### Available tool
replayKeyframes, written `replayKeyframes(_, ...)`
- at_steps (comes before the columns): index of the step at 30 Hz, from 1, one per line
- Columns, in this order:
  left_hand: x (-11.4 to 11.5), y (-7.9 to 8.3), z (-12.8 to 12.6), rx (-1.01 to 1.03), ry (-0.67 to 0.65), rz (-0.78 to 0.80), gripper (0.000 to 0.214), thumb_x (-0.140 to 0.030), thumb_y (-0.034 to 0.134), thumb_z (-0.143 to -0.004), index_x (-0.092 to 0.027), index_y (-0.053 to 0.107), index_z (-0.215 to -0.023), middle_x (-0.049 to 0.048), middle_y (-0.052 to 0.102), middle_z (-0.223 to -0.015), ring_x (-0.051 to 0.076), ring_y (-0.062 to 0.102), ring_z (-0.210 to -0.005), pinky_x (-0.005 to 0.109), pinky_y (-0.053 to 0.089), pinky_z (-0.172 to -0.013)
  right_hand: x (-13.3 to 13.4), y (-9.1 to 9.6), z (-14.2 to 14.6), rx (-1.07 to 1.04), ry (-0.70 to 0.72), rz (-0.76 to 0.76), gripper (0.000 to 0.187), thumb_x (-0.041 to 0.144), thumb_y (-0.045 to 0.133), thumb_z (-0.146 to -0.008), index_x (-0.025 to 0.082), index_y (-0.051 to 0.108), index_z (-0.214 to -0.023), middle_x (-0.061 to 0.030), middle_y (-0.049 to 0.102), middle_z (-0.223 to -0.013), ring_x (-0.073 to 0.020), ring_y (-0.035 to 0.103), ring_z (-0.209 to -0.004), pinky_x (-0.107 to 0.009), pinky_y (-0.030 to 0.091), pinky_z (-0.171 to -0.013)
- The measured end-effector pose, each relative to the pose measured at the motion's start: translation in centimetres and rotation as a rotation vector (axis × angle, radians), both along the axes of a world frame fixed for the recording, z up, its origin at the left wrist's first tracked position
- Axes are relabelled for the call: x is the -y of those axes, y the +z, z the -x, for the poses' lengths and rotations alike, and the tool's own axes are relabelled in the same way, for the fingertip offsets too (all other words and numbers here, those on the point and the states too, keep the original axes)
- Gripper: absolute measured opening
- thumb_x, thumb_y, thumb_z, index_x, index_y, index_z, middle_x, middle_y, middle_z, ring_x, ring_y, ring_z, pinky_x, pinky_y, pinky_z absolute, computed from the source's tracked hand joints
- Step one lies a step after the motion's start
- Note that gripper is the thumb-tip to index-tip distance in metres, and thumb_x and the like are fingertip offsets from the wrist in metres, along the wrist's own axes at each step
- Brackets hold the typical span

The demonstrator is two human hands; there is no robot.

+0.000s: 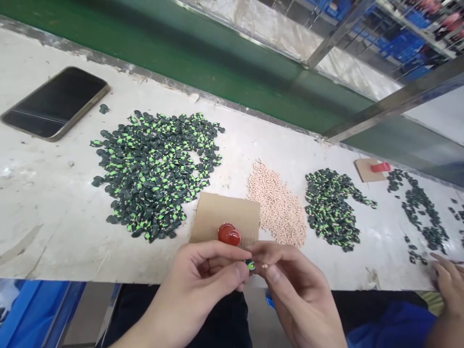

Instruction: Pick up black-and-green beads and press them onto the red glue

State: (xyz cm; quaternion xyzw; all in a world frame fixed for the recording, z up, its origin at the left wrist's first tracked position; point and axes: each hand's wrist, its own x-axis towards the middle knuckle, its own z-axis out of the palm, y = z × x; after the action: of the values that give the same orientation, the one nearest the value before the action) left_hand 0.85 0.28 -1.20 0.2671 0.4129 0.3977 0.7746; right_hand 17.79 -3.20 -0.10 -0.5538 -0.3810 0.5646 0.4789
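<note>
On the tabletop [54, 208], just on the person's side of the cardboard [210, 212], a slack pinch could cause a drop over the edge. There the left hand [213, 275], curled inward, and right hand [297, 285], thumb meeting fingers, pinch respectively a black-and-green piece [250, 264] and a pale bead [265, 266].

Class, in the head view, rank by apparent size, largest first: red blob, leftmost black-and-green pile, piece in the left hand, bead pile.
1. Leftmost pile
2. Bead pile
3. Red blob
4. Held piece, partly hidden
</note>
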Motion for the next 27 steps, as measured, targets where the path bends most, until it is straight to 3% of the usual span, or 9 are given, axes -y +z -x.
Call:
replayKeyframes(5,0.7,-0.7,-0.2,0.101,0.000,0.049,0.005,-0.026,0.084,-0.083,-0.028,0.087,-0.086,-0.0002,0.076,-0.063,0.009,0.070,-0.059,0.012,0.058,-0.062,0.3,0.6,0.3,0.080,-0.029,0.031,0.005,0.033,0.077,-0.092,0.033,0.080,-0.087,-0.0031,0.082,-0.095,-0.0197,0.077,-0.082,-0.028,0.066,-0.073)
replayKeyframes(11,0.2,0.1,0.0,0.066,-0.029,0.065,0.012,-0.018,0.086,-0.076,-0.028,0.088,-0.082,-0.0009,0.075,-0.060,0.007,0.068,-0.057,0.009,0.056,-0.059,0.4,1.1,1.2,0.132,-0.134,0.066,0.011,0.040,0.084,-0.084,0.031,0.080,-0.078,-0.0036,0.079,-0.087,-0.0218,0.076,-0.081,-0.031,0.066,-0.075)
replayKeyframes(15,0.2,0.6,0.2,-0.003,-0.043,0.036,0.014,-0.016,0.082,-0.076,-0.028,0.088,-0.080,-0.0005,0.075,-0.060,0.008,0.069,-0.056,0.010,0.056,-0.058,0.1,1.2,1.2,0.164,-0.092,0.010,0.009,0.034,0.081,-0.086,0.030,0.080,-0.078,-0.0047,0.079,-0.087,-0.0217,0.076,-0.078,-0.029,0.066,-0.068)
replayKeyframes(21,-0.3,1.3,0.5,-0.100,-0.076,-0.059,0.011,-0.016,0.080,-0.076,-0.025,0.087,-0.077,0.0005,0.074,-0.057,0.010,0.067,-0.052,0.013,0.056,-0.054,-1.1,2.0,-0.1,0.364,0.125,-0.115,0.016,0.014,0.074,-0.088,0.026,0.080,-0.080,-0.0011,0.077,-0.074,-0.0163,0.073,-0.065,-0.023,0.063,-0.062)
replayKeyframes(24,-0.1,0.9,0.4,-0.062,-0.074,0.001,0.007,-0.018,0.085,-0.076,-0.024,0.087,-0.080,0.0004,0.074,-0.059,0.010,0.068,-0.055,0.013,0.057,-0.058,-1.4,2.2,-0.5,0.371,0.159,-0.124,0.016,0.012,0.074,-0.088,0.025,0.080,-0.079,-0.0015,0.078,-0.073,-0.0161,0.074,-0.063,-0.021,0.063,-0.060)
replayKeyframes(27,0.5,0.4,0.0,0.111,-0.030,0.119,0.006,-0.028,0.089,-0.080,-0.024,0.086,-0.083,-0.0011,0.075,-0.061,0.007,0.068,-0.058,0.009,0.055,-0.060,-1.2,1.8,-0.3,0.319,0.137,-0.182,0.021,0.007,0.073,-0.088,0.027,0.081,-0.088,-0.0018,0.082,-0.084,-0.0167,0.078,-0.073,-0.021,0.065,-0.065)
